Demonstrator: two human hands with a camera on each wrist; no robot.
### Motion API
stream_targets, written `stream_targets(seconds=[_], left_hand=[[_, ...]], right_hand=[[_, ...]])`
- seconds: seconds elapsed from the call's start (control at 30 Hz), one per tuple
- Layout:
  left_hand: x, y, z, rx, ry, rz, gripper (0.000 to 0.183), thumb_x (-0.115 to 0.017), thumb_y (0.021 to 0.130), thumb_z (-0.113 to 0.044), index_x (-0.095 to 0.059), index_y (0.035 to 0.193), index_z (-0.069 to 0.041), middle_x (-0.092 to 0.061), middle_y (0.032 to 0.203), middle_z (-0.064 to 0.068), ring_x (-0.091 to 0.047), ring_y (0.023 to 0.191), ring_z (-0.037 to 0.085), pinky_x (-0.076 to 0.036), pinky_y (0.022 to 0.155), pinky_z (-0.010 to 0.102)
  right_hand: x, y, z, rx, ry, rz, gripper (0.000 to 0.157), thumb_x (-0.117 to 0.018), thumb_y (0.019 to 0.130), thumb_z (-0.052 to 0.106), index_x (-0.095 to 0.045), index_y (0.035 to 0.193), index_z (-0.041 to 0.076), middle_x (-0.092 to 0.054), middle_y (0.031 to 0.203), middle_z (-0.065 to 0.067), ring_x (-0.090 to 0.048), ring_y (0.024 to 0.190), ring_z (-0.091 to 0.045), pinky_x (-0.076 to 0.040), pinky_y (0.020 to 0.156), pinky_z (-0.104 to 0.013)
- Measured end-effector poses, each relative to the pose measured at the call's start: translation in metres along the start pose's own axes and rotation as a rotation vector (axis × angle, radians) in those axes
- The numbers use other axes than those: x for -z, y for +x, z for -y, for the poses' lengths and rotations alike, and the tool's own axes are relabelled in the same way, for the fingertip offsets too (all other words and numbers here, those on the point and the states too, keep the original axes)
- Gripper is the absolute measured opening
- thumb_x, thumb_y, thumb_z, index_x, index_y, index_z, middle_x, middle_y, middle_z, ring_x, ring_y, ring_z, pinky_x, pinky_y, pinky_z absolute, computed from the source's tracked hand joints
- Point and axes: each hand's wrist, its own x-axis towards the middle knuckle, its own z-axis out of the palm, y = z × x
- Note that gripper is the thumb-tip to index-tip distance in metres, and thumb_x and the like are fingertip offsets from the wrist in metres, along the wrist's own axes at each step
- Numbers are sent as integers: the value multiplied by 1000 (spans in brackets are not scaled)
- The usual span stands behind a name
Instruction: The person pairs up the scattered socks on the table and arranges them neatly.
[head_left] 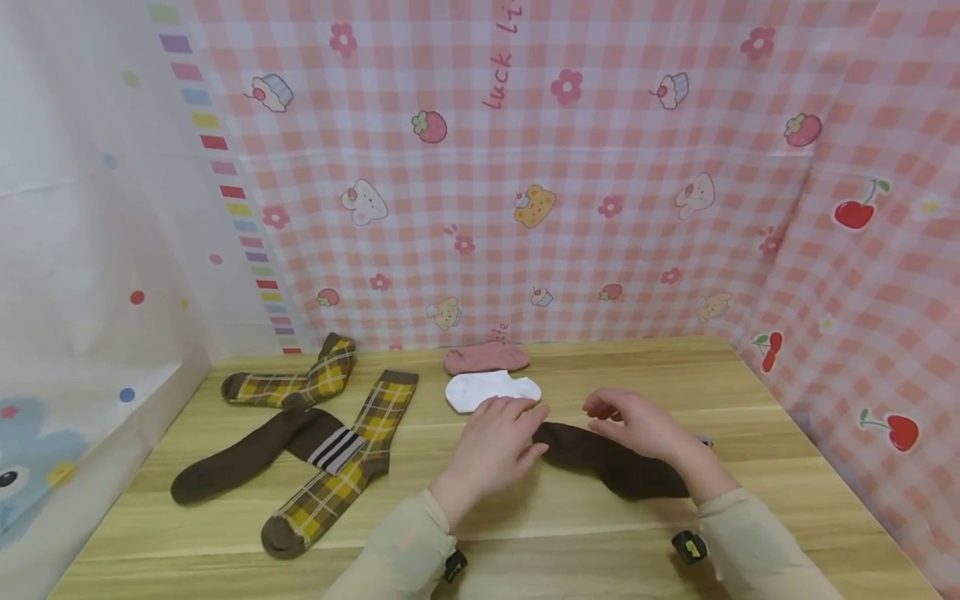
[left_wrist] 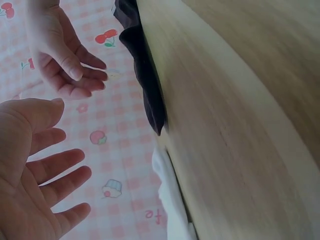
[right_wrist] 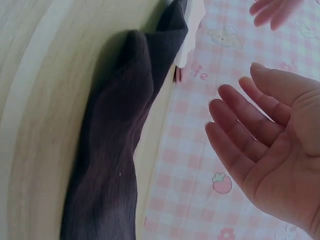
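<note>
"Are you gripping anything?"

"No. At lower centre of the frame, my left hand [head_left: 495,442] hovers with fingers relaxed; right of it, my right hand [head_left: 637,425] is loosely bent, also holding nothing. The dark sock [head_left: 630,475] lies beneath and between them, right of centre."

"Which step is this?"

"Matching up socks, I'd guess, at a point between grips. The next move seems to call for a pinch on this one."

"And beyond?"

"At left, a striped-cuff brown sock [head_left: 232,467] crosses a plaid sock [head_left: 322,508]. Farther, at centre, the white sock [head_left: 476,390], then the pink sock [head_left: 487,359]."
</note>
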Motion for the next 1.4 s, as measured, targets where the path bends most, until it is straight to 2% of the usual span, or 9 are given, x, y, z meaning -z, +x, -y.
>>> stream_targets(seconds=[0.23, 0.5, 0.67, 0.8, 0.97, 1.07, 1.17, 1.3, 1.4], left_hand=[[-5, 10, -1, 28, -54, 44, 45, -65, 96, -37, -60, 134, -14, -62, 127, 5, -57, 117, 22, -44, 100, 40], [-8, 17, -2, 79, -146, 51, 46, -64, 96, -37, -61, 134, -12, -64, 125, 7, -59, 114, 24, -49, 94, 40], [-11, 20, -3, 103, -223, 68, 46, -64, 96, -35, -60, 134, -9, -63, 125, 10, -60, 114, 26, -49, 95, 39], [-15, 22, -3, 153, -307, 91, 48, -65, 96, -34, -59, 135, -7, -63, 127, 10, -59, 117, 24, -47, 99, 36], [-21, 24, -3, 252, -379, 123, 50, -67, 95, -34, -59, 135, -6, -63, 128, 10, -58, 119, 23, -47, 100, 36], [-24, 25, -3, 309, -430, 134, 51, -68, 94, -34, -59, 135, -5, -63, 129, 10, -57, 121, 24, -45, 102, 36], [-28, 25, -1, 336, -503, 126, 51, -70, 93, -30, -59, 133, -1, -63, 128, 13, -60, 116, 26, -47, 100, 36], [-34, 24, 1, 374, -636, 117, 50, -70, 93, -25, -57, 133, 4, -64, 125, 18, -65, 105, 29, -51, 93, 39], [-37, 22, 2, 424, -731, 119, 51, -70, 93, -23, -56, 134, 5, -63, 124, 22, -66, 104, 32, -52, 91, 42]], right_hand=[[11, -12, -6, -33, -10, -26, 17, -70, 91, 7, -67, 108, 3, -69, 102, -11, -67, 94, -27, -53, 87, -50], [25, -28, -13, -66, -30, -71, 23, -72, 91, 10, -67, 112, 2, -70, 106, -13, -67, 98, -30, -50, 90, -54], [31, -39, -21, -72, -30, -88, 26, -73, 90, 9, -67, 113, -1, -70, 107, -15, -66, 98, -32, -50, 90, -56], [34, -48, -27, -60, -33, -98, 29, -75, 87, 8, -66, 113, -2, -70, 107, -15, -66, 97, -32, -50, 88, -55], [38, -58, -33, -78, -50, -122, 34, -78, 85, 9, -66, 115, -2, -70, 107, -14, -66, 96, -34, -51, 86, -55], [41, -64, -37, -111, -48, -111, 37, -78, 85, 10, -65, 117, -3, -69, 108, -16, -65, 99, -36, -50, 87, -56], [45, -70, -41, -148, -46, -79, 40, -77, 86, 10, -63, 120, -6, -68, 112, -20, -63, 102, -40, -49, 88, -58], [48, -77, -48, -158, -55, -31, 43, -76, 86, 8, -61, 122, -10, -64, 116, -26, -61, 104, -45, -49, 87, -59], [50, -83, -52, -162, -68, 3, 43, -75, 86, 5, -60, 123, -11, -62, 120, -28, -59, 107, -47, -49, 87, -59]])
